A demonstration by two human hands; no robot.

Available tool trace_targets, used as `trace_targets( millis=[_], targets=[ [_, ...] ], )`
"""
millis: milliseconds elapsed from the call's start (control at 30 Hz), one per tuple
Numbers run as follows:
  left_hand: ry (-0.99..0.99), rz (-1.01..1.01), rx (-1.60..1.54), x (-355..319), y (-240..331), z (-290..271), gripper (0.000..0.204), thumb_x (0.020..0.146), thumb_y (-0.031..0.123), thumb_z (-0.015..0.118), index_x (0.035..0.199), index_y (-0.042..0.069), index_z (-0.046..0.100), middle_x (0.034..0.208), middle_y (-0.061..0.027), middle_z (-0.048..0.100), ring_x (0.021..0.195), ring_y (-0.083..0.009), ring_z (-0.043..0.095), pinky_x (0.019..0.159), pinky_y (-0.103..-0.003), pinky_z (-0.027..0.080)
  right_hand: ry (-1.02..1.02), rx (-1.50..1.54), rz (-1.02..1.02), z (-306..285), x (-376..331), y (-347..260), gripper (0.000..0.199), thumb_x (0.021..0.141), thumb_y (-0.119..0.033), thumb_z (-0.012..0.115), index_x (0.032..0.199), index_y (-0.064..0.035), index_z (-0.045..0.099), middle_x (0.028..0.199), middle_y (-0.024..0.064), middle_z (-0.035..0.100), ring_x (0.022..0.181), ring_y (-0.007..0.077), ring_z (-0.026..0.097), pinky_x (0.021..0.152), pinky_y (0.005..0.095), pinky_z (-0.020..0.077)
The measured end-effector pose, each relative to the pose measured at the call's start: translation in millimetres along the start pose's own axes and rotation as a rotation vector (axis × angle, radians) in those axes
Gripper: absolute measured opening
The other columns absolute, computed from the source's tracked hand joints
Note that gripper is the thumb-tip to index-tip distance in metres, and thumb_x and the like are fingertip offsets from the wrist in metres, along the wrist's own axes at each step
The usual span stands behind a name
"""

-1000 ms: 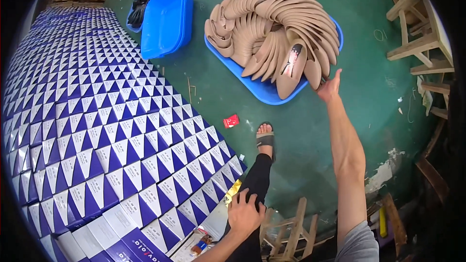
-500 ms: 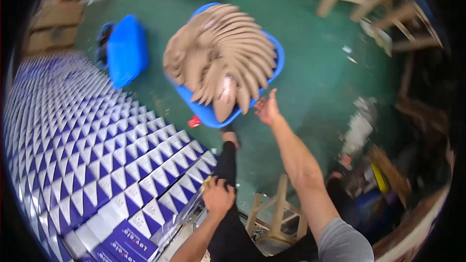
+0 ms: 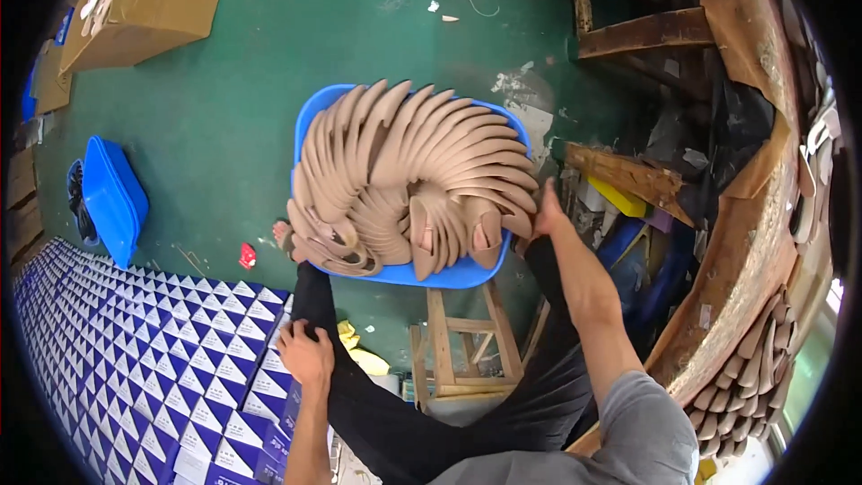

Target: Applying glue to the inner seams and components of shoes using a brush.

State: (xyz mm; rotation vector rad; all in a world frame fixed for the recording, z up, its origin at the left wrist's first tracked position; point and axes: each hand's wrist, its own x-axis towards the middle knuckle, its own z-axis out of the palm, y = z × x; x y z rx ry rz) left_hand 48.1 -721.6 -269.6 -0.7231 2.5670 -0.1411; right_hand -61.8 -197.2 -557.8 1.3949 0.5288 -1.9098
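Note:
A blue plastic tub (image 3: 310,117) stands on the floor between my feet. It is heaped with beige shoe insoles (image 3: 449,139), standing on edge in curved, overlapping rows. My right hand (image 3: 545,213) grips the tub's right end beside the outermost insoles, thumb up; its other fingers are partly hidden. My left hand (image 3: 307,353) rests on my left knee with the fingers apart and nothing in them.
Stacked purple-and-white boxes (image 3: 153,350) fill the lower left. A wooden stool (image 3: 471,341) stands between my legs. Another blue tub (image 3: 115,202) and a cardboard box (image 3: 162,4) lie beyond. A wooden bench (image 3: 763,242) with more insoles (image 3: 750,377) runs along the right.
The insole-filled tub has come nearer and to the right across the floor, turning, with my right hand at its end. My view has swung right. My left hand stays on my knee.

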Motion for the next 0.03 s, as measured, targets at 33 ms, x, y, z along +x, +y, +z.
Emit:
trace_targets(
  millis=[33],
  targets=[
    [0.012, 0.1, -0.052, -0.3, 39.6, 16.6, 0.038, 0.088, 0.028, 0.076, 0.121, 0.01, 0.078, 0.139, -0.0185, 0.067, 0.132, -0.0426, 0.059, 0.112, -0.054, 0.05, 0.008, 0.093, -0.106, -99.7, -38.9, -72.0, 0.108, 0.097, -0.096, 0.028, 0.178, -0.0237, 0.026, 0.173, 0.0182, 0.046, 0.162, 0.0441, 0.037, 0.131, 0.0679, 0.0299]
  ],
)
